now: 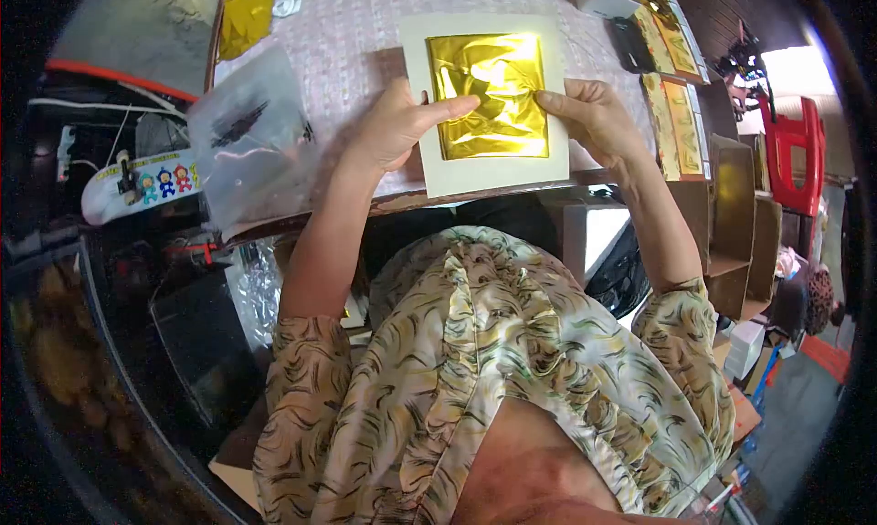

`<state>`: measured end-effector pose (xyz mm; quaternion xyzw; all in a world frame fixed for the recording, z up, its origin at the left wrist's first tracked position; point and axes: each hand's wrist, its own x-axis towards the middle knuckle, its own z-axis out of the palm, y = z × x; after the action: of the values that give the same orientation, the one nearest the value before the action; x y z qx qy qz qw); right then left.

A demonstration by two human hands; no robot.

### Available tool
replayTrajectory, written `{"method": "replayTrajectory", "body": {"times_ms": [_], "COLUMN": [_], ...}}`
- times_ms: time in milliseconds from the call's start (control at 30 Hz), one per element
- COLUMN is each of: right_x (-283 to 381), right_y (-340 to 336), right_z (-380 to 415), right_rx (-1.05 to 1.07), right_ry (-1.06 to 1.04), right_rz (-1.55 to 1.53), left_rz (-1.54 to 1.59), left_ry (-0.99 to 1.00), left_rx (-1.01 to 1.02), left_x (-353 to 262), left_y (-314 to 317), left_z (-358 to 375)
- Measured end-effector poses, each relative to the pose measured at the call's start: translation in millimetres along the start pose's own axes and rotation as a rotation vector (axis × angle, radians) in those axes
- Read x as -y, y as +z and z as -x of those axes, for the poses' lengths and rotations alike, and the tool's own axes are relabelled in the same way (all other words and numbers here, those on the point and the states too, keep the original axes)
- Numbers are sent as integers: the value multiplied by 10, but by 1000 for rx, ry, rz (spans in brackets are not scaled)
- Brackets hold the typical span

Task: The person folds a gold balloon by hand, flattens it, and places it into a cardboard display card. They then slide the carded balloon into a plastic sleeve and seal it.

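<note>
A pale rectangular card [493, 175] is held between both hands over the near part of the table. On its face lies a shiny, wrinkled sheet of gold foil [493, 68], smaller than the card, so a pale border shows all round. My left hand [402, 128] grips the card's left edge, its thumb stretched across the foil. On the other side my right hand [598, 119] is closed on the right edge, with the thumb tip pressing the foil's edge. The fingers behind the card are mostly hidden.
A patterned cloth covers the table [356, 32]. A clear plastic sheet [265, 160] lies at its left edge, gold material [245, 14] at the far left. Gold-coloured framed pieces [681, 128] line the right edge, near cardboard boxes [731, 196] and a red plastic stool [797, 155].
</note>
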<state>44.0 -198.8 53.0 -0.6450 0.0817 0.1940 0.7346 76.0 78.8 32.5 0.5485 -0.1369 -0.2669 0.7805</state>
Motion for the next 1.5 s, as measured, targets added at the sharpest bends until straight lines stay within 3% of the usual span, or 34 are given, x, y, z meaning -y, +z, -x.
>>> {"method": "replayTrajectory", "body": {"times_ms": [167,233,300,333,433,467,567,600,700,833,900,967,1033,1100,1167,1233,1333,1500], "right_x": [-67,-69,-65,-144,-296,-283,-474,-414,-432,-196,-114,-123,-102,-57,-66,-23,-60,-53], "right_y": [-82,-81,-33,-176,-323,-333,-424,-355,-372,-304,-272,-288,-314,-340,-360,-300,-307,-307], "right_z": [-29,-44,-57,-118,-189,-181,-197,-183,-155,-33,-31,-53,-60,-57,-71,-83,-132,-200], "right_rx": [91,120,10,130,154,260,154,230,97,1,1,-26,-66,-79,-94,-138,-145,-145], "right_ry": [56,53,96,105,113,119,61,92,111,3,-59,-67,-75,-71,-69,-71,-74,-102], "right_rz": [-152,-227,-473,-523,-743,-791,-947,-984,-801,-334,-197,-200,-199,-214,-208,-202,-228,-235], "left_rz": [-79,249,230,260,330,316,309,257,157,73,-171,-157,-763,-878,-1103,-1279,-1438,-1397], "left_ry": [-93,-128,-90,-76,-23,-13,57,101,181,3,-121,-103,-39,80,407,524,383,176], "left_rx": [17,-99,-112,-74,-45,-26,-38,-49,-51,-130,-73,-125,-282,-527,-695,-889,-890,-912], "left_x": [-71,-65,-126,-164,-362,-415,-493,-496,-380,-401,-341,-321,-421,-386,-486,-635,-733,-718], "left_y": [-72,-102,-112,-87,130,192,407,442,389,218,-12,-175,-573,-1168,-1795,-2253,-2689,-2810], "left_z": [57,44,71,63,47,41,22,16,-21,89,63,54,13,-107,-303,-512,-736,-921]}}
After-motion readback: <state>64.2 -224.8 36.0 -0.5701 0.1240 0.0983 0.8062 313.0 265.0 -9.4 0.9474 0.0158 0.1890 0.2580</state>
